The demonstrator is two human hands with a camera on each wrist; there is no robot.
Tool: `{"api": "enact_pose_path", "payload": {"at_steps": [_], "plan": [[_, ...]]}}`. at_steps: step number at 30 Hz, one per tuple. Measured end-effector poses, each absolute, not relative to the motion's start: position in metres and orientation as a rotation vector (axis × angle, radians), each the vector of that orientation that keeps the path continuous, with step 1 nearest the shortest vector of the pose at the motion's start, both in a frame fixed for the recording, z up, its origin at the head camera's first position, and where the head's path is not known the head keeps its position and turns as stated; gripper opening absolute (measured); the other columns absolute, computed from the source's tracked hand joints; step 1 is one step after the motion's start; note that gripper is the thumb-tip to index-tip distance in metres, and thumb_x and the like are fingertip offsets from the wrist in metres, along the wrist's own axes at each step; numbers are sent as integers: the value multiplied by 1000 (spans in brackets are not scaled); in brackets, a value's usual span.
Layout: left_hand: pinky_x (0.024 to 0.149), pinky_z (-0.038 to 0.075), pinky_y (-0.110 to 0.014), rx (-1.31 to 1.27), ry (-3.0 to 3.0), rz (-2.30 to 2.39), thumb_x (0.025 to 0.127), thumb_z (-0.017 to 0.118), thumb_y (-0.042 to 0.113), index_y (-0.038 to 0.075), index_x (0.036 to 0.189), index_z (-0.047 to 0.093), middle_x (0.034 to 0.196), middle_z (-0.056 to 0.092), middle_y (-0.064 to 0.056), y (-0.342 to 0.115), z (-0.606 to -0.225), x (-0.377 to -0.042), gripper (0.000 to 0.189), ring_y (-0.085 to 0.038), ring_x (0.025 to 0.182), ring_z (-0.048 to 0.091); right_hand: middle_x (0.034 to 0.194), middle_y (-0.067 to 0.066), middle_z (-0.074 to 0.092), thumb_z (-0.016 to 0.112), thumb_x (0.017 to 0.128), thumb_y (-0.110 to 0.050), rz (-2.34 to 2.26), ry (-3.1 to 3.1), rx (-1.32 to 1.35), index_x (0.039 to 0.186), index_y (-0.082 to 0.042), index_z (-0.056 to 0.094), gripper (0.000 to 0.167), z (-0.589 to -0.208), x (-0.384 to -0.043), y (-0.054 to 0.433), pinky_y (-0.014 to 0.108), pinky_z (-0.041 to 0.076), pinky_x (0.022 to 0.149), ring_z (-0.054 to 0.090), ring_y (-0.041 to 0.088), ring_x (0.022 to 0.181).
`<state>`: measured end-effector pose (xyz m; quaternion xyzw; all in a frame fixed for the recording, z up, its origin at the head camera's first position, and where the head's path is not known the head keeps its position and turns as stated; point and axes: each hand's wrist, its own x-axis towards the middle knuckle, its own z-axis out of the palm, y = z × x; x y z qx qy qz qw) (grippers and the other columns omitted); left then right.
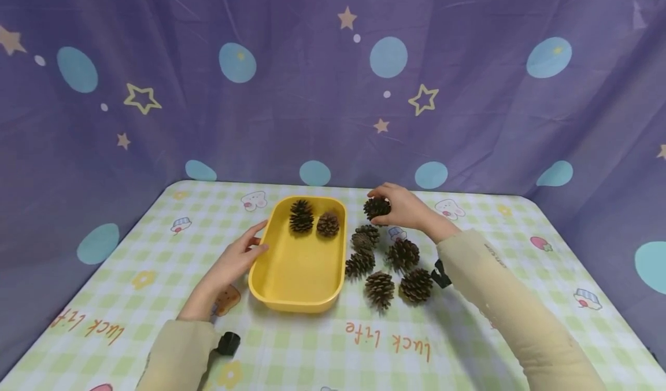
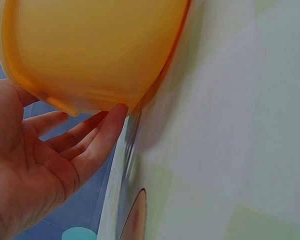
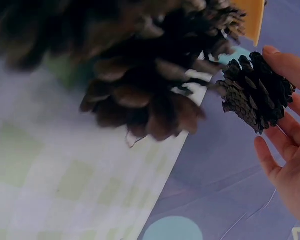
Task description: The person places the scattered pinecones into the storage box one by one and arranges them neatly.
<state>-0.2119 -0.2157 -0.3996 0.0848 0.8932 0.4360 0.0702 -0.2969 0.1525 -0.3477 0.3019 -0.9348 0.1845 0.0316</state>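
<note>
On the left side of a yellow plastic tray (image 1: 298, 266), my left hand (image 1: 243, 256) holds the rim, thumb over the edge. The left wrist view shows that hand's fingers (image 2: 107, 132) along the tray's outer wall. Two pine cones (image 1: 301, 217) lie at the tray's far end. My right hand (image 1: 399, 205) grips a dark pine cone (image 1: 377, 207) at the table's far side, to the right of the tray. In the right wrist view this pine cone (image 3: 257, 92) sits between thumb and fingers, its scaly base showing.
Several more pine cones (image 1: 403, 255) lie in a loose group right of the tray, the closest beside its wall. A green checked cloth (image 1: 520, 287) covers the table. Behind the far edge hangs a purple curtain (image 1: 302, 131) with stars and dots.
</note>
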Motion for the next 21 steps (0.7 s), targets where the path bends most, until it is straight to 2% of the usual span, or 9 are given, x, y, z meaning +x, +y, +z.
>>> {"api": "enact_pose_path", "payload": {"at_steps": [21], "plan": [[77, 46, -34, 239, 2681, 1319, 94, 46, 36, 28, 145, 22, 126, 50, -16, -215, -399, -212, 57, -25, 102, 56, 120, 1, 51, 71, 77, -34, 859, -2766, 1028, 124, -20, 55, 52, -327, -289, 118, 43, 39, 94, 48, 21, 114]]}}
